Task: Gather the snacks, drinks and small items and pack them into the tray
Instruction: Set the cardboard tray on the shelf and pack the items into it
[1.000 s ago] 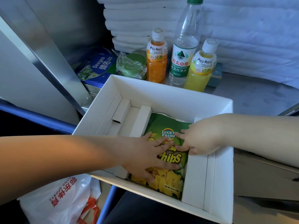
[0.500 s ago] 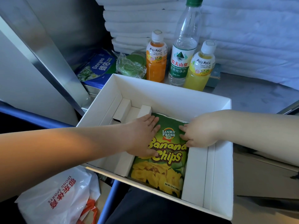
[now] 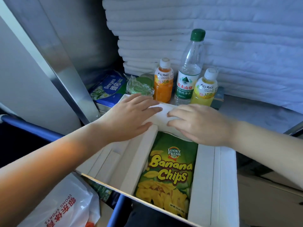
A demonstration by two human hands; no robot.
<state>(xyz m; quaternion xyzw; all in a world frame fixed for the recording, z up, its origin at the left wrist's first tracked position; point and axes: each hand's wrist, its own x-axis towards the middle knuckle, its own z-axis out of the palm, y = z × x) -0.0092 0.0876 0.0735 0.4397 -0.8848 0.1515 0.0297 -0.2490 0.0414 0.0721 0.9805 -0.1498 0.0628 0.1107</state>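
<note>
White towels [image 3: 164, 38] are stacked high at the far side, behind everything else. A white cardboard tray [image 3: 226, 177] is set in the middle, split by thin walls into long boxes. A green and yellow bag of banana chips [image 3: 170, 171] is laid flat in the middle box, with its top end at the far wall. A white plastic bag [image 3: 65, 207] with red letters is seen at the near left, outside the tray.

The left hand [image 3: 129, 115] is held over the far left part of the tray. Its fingers are straight and spread, laid across the top of the far wall, and nothing is held in them. The right hand [image 3: 201, 123] is placed just beside it, over the far end of the chips bag. Its fingers are only a little bent and rest on the same wall.

A tall water bottle [image 3: 188, 76] with a green cap is stood just past the tray. A blue tissue pack [image 3: 109, 89] is laid at the far left. An orange juice bottle [image 3: 163, 86] is stood left of the water, and a yellow juice bottle [image 3: 205, 90] right of it. Some green things in clear wrap [image 3: 139, 87] are tucked between the tissue pack and the orange juice.
</note>
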